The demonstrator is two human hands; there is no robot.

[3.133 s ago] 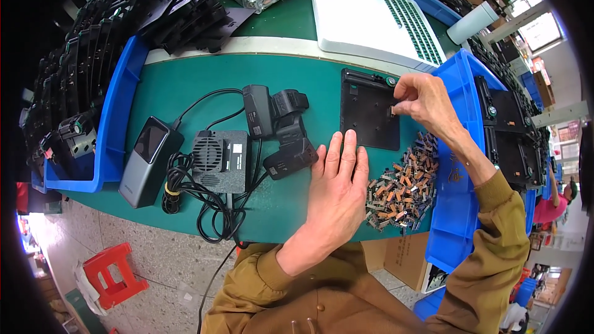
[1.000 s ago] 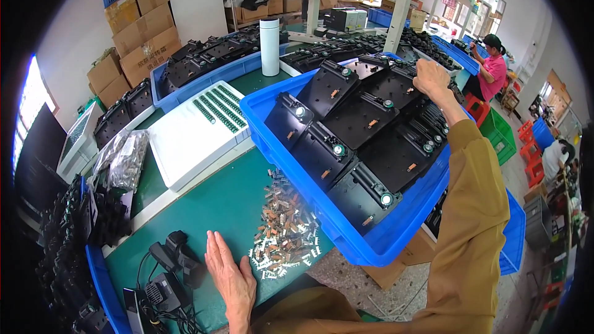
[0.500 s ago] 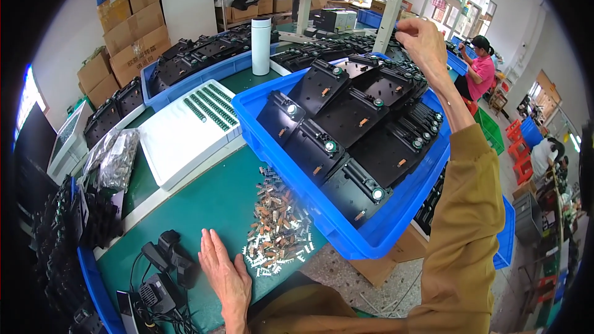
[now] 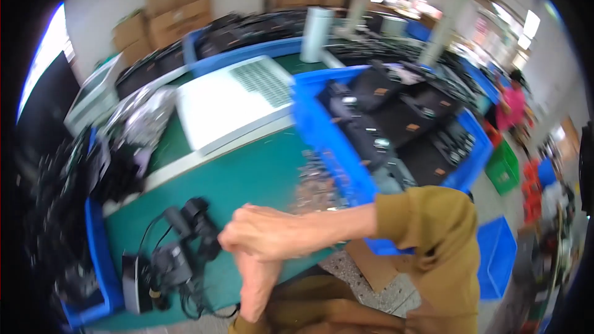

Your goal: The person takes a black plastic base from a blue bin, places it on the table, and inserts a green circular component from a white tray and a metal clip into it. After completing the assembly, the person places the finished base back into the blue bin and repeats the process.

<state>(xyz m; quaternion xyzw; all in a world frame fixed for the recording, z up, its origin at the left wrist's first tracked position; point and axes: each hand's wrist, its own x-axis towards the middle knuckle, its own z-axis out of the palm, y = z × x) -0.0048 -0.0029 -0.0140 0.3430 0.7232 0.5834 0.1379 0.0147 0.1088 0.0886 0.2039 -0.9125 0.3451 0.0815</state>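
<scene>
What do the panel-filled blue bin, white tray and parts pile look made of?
Blue bin: probably moulded plastic, satin; even colour, broad rim. White tray: likely plastic, matte; smooth, pale surface. Parts pile: brownish, greyish flecks suggest metal, but blur leaves material and finish open.

A blurred heap of small brownish parts [image 4: 315,190] lies on the green tabletop [image 4: 247,176].

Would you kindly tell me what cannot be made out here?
Left hand: head view, fingers hidden behind the right hand.
Right hand's grip: head view, blurred; any held item unclear.
Small-parts pile: head view, pieces smeared by motion blur.
Green pieces: head view, too blurred to count.
</scene>
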